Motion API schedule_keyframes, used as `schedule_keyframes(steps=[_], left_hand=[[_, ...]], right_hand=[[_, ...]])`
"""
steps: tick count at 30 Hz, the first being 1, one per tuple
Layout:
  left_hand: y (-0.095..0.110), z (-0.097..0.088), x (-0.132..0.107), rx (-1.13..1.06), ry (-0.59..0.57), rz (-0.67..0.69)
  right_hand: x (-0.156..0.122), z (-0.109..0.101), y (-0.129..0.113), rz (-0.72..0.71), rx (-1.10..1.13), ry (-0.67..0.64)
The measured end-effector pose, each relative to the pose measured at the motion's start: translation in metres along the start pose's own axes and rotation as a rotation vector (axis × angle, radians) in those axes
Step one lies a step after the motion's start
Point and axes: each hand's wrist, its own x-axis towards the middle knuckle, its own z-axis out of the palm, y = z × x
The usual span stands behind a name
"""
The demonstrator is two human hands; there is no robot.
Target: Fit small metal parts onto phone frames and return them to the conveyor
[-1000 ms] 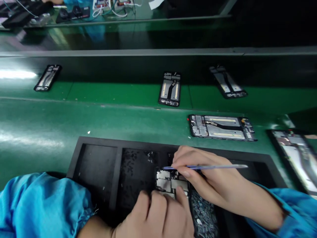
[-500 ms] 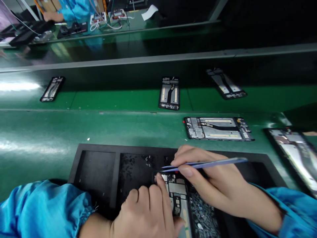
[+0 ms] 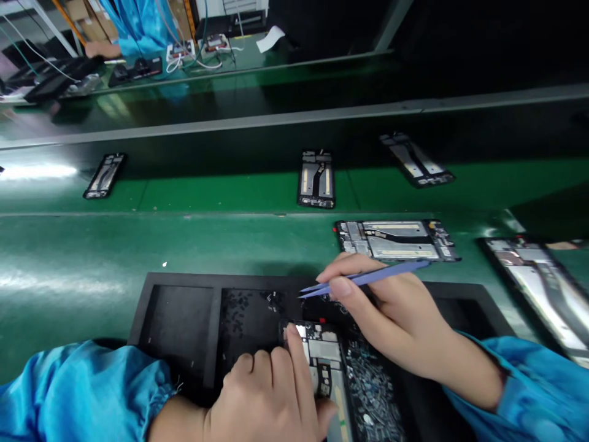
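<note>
My left hand (image 3: 267, 393) is wrapped over an opened phone chassis (image 3: 326, 351), its index finger pressed on the top left corner and its thumb on the face. The phone rests on a black compartment tray (image 3: 184, 280). In my right hand (image 3: 391, 313), thumb and fingers pinch a pair of purple-blue tweezers (image 3: 391, 270). Their tips point left, above the phone's top edge and apart from it; I make out nothing between them. Small black pieces (image 3: 235, 310) lie in a tray compartment to the left, and a heap of tiny metallic parts (image 3: 375, 393) lies right of the phone.
Another opened phone (image 3: 400, 239) lies sideways behind my right hand, and a larger-looking one (image 3: 538, 276) at the right. Several more, including one phone (image 3: 316, 178) in the middle, lie on the green bench (image 3: 115, 245) further back. Across the partition, a co-worker's blue sleeve (image 3: 147, 27) shows.
My right hand has lifted the tweezers up and away from the phone's top edge, uncovering its red tab. My left hand stays on the phone. The camera view has shifted slightly.
</note>
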Motion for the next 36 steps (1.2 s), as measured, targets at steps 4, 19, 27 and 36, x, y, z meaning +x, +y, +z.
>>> schedule_keyframes(steps=[4,19,27,36], left_hand=[[0.001,0.001,-0.003,0.027,0.031,0.001],[0.005,0.000,0.004,0.074,0.062,0.026],[0.013,0.009,-0.007,0.068,0.059,0.015],[0.013,0.007,-0.003,0.026,0.033,-0.006]], right_hand=[[0.001,-0.002,0.006,0.083,-0.035,0.106],[-0.015,-0.006,-0.006,-0.546,-0.046,-0.234],[-0.030,0.002,-0.012,-0.718,-0.314,-0.224],[-0.018,0.000,-0.013,-0.454,-0.123,-0.279]])
